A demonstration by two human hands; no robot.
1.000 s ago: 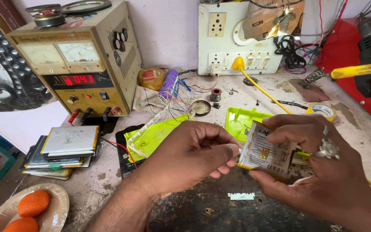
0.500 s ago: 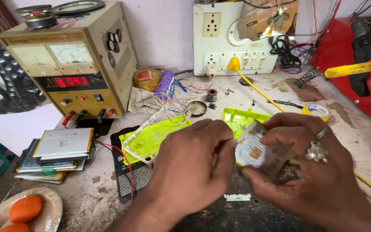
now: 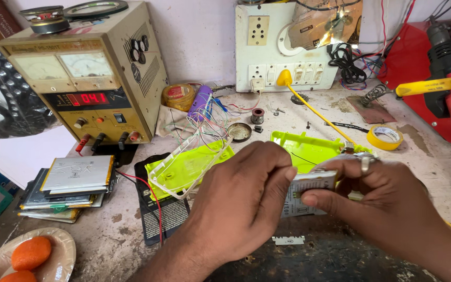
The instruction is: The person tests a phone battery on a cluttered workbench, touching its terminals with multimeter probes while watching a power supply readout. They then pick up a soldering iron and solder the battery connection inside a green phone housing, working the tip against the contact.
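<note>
My right hand (image 3: 387, 201) holds a flat silver battery pack (image 3: 309, 190) over the dark front part of the workbench. My left hand (image 3: 241, 201) pinches the pack's left edge with thumb and fingers. A ring sits on a finger of my right hand. Behind the hands lie two bright green plastic shell halves: one (image 3: 186, 167) with a clear frame and thin wires on it, the other (image 3: 314, 149) partly hidden by my right hand. A small razor blade (image 3: 288, 240) lies on the bench just below the pack.
A beige bench power supply (image 3: 87, 78) stands back left, a stack of flat battery packs (image 3: 71, 188) before it. A white socket board (image 3: 283, 49) is on the wall. Yellow tape roll (image 3: 384, 137), red tool (image 3: 444, 73) at right, plate with orange pieces (image 3: 32, 256) bottom left.
The battery pack has turned from nearly face-on to more edge-on between my hands. My left hand has closed in on its left edge. The view has tilted slightly downward.
</note>
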